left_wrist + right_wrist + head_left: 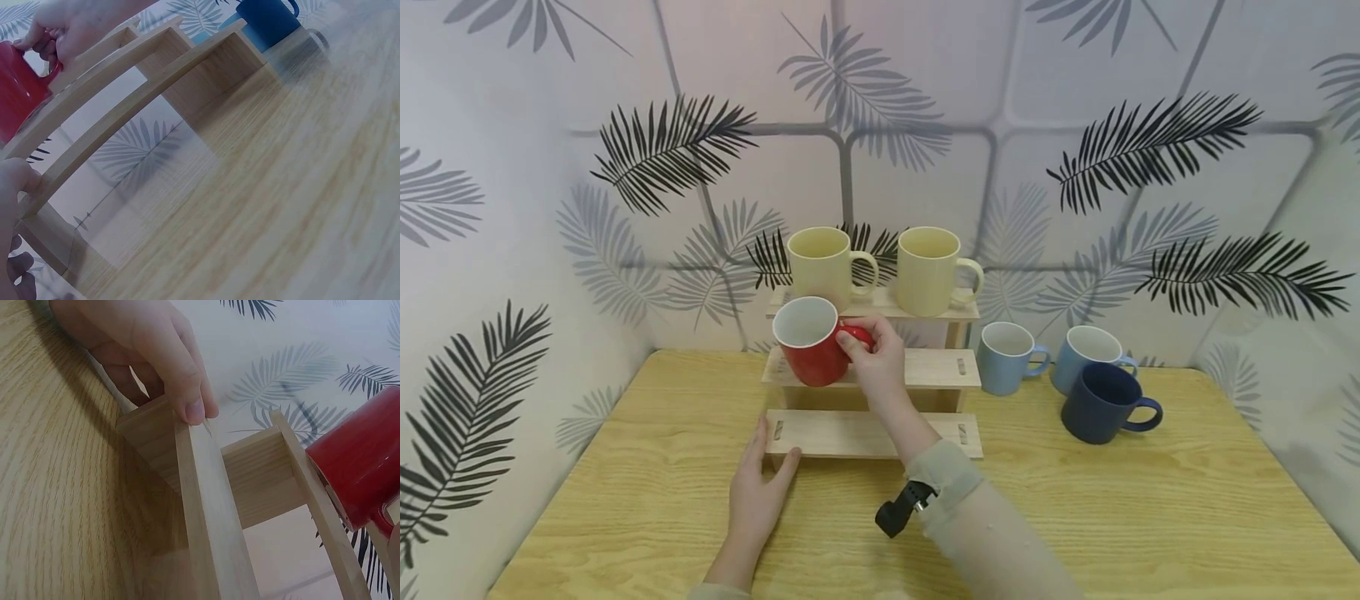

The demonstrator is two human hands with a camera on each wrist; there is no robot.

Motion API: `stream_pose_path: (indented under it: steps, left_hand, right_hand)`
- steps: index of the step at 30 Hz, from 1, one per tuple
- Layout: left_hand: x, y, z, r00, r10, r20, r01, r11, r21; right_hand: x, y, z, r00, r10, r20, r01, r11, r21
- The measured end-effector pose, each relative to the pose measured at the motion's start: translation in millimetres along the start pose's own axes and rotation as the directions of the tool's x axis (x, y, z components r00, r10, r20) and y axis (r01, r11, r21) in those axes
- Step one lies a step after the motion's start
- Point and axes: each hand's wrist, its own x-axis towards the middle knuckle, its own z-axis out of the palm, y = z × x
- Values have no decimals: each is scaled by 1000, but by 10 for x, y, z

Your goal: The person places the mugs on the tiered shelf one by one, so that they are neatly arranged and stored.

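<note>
My right hand [880,358] pinches the handle of a red mug [817,357] with a white inside. Tilted slightly, the mug is at the left end of the middle step of a three-step wooden rack [865,433]; in the right wrist view its base is close to that step's edge. My left hand [756,492] grips the left end of the lowest step. Its thumb [191,406] lies on the board in the right wrist view, the other fingers at the outer side. Two pale yellow mugs, one left [818,271] and one right [927,275], stand on the top step.
Right of the rack, two light blue mugs, one nearer [1000,367] and one farther right [1067,367], stand on the wood-grain table [1075,517]. A dark blue mug [1093,408] stands in front of the farther one. A leaf-patterned wall covering [925,83] rises behind.
</note>
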Motion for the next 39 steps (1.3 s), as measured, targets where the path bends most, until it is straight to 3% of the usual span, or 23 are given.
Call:
stream_pose_path:
  steps: [12, 21, 26, 30, 35, 39]
  left_hand:
    - [19, 22, -17, 1000, 1, -11, -1, 1000, 1]
    - [12, 32, -9, 1000, 1, -8, -1, 1000, -6]
    - [11, 13, 1, 1000, -1, -2, 1, 1000, -8]
    - [11, 4, 3, 1000, -1, 1, 1, 1000, -9]
    - [5, 15, -6, 1000, -2, -2, 2, 1000, -14]
    - [0, 16, -9, 1000, -3, -2, 3, 1000, -16]
  right_hand:
    - [22, 38, -80, 998, 65, 12, -65, 998, 13]
    - [29, 43, -116, 997, 73, 23, -72, 997, -25]
    - [7, 11, -167, 994, 87, 72, -82, 994, -74]
    - [-15, -35, -253, 984, 110, 137, -84, 979, -186]
    - [-38, -78, -419, 975, 73, 209, 0, 943, -332]
    - [-105, -223, -561, 958, -14, 286, 120, 926, -357]
